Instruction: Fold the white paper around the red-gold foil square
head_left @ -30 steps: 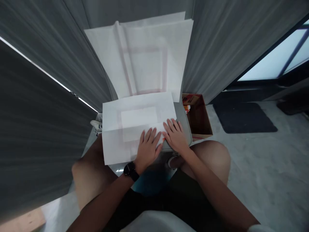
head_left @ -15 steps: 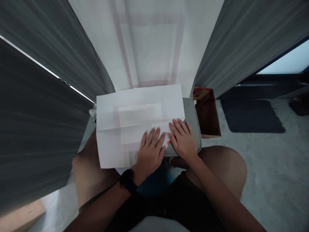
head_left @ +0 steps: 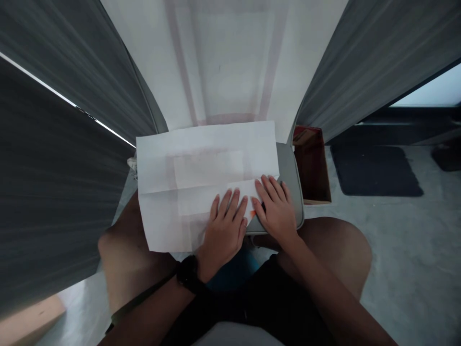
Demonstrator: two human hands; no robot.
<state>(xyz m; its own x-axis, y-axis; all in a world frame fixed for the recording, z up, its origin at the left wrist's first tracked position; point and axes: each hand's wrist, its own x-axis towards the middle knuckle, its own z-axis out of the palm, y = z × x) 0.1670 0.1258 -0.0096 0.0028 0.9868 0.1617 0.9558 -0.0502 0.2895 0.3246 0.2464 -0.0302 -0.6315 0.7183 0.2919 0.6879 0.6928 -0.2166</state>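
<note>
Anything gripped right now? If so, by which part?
Nothing is gripped. The left hand and right hand lie flat, fingers spread, pressing on the lower right part of the folded white paper sheet, without pinching it.

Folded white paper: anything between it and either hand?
Nothing visible. The left hand lies flat on the folded white paper near its lower right edge. The right hand has its fingers directly on the paper, while its palm is over a grey surface.
</note>
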